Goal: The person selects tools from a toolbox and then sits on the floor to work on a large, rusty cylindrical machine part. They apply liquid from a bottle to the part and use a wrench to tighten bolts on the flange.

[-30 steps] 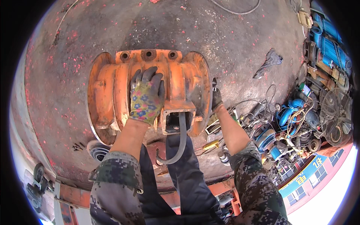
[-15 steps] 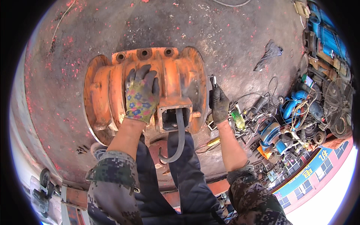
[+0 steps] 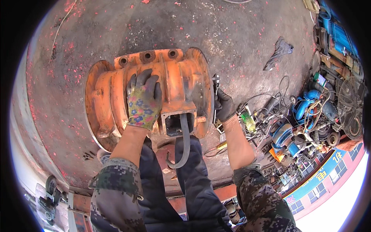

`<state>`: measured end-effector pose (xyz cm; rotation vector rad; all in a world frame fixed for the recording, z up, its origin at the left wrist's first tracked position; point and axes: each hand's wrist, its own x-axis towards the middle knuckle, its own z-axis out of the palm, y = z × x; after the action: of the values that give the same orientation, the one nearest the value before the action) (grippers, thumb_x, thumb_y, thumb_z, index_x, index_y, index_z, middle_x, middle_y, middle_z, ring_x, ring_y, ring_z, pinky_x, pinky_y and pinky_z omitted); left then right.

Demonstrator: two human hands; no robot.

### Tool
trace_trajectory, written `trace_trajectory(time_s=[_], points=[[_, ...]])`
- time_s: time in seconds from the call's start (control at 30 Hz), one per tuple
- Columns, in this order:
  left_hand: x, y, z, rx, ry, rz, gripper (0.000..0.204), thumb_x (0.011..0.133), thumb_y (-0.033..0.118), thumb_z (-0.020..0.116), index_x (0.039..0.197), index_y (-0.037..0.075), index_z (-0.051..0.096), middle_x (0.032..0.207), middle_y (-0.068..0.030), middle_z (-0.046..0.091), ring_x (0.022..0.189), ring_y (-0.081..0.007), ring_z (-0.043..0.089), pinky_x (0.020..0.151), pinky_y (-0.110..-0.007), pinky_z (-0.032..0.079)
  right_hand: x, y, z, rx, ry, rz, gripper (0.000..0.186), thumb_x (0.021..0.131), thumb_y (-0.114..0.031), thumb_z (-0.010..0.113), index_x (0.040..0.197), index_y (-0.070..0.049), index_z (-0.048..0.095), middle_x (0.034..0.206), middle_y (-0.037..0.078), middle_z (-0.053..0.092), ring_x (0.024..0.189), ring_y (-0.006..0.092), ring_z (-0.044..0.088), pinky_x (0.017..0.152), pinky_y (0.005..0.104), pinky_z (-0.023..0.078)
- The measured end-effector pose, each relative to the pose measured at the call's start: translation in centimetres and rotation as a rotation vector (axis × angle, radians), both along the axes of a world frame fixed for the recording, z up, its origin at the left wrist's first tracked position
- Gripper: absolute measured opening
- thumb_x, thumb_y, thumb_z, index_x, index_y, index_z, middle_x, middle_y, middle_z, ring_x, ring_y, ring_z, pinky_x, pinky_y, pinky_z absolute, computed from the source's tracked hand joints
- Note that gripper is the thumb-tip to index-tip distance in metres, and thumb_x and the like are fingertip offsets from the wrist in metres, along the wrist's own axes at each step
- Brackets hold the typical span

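A worn orange motor housing [image 3: 176, 83] lies on its side in front of my legs, with flanged ends and a row of bolt holes along its far side. My left hand [image 3: 143, 101], in a flowered glove with dark fingers, rests spread on the housing's middle. At the right end flange, my right hand [image 3: 225, 105] in a dark glove has its fingers curled at a slim metal tool, apparently a ratchet wrench [image 3: 215, 79]. Its working end is partly hidden by the flange. A thick grey cable [image 3: 186, 141] comes out of the square terminal opening [image 3: 174, 127] and bends toward my legs.
On the right lie tangled cables, a green bottle [image 3: 248, 121], blue pump parts [image 3: 282, 136] and a wire fan guard [image 3: 349, 108]. A dark rag [image 3: 279, 53] is on the stained floor beyond. Small bolts [image 3: 89, 155] lie left of my left forearm.
My right hand has shifted slightly downward and turned at the flange, and the tool's head now shows more. My left hand stays on the housing. The view has tilted slightly.
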<state>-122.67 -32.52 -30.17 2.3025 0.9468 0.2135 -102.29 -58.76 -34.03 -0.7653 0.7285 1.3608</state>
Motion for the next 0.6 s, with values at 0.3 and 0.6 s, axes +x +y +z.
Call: trace_trajectory(time_s=[0.3, 0.6], points=[[0.1, 0.0, -0.2, -0.014, -0.010, 0.007, 0.019, 0.092, 0.007, 0.067, 0.111, 0.006, 0.068, 0.122, -0.0157, 0.066, 0.111, -0.0384, 0.062, 0.094, -0.049, 0.052, 0.2, -0.8, 1.9, -0.042, -0.379, 0.234, 0.050, 0.101, -0.037, 0.065, 0.131, 0.003, 0.060, 0.077, 0.003, 0.063, 0.053, 0.0109, 0.048, 0.048, 0.0250, 0.037], [0.1, -0.2, -0.6, -0.036, -0.039, 0.005, 0.018, 0.094, 0.007, 0.067, 0.112, 0.006, 0.068, 0.121, -0.0165, 0.066, 0.107, -0.0388, 0.064, 0.090, -0.048, 0.054, 0.8, -0.6, -0.7, -0.036, -0.385, 0.244, 0.045, 0.099, -0.036, 0.067, 0.121, 0.004, 0.066, 0.069, 0.002, 0.061, 0.049, 0.0118, 0.045, 0.046, 0.0265, 0.034]])
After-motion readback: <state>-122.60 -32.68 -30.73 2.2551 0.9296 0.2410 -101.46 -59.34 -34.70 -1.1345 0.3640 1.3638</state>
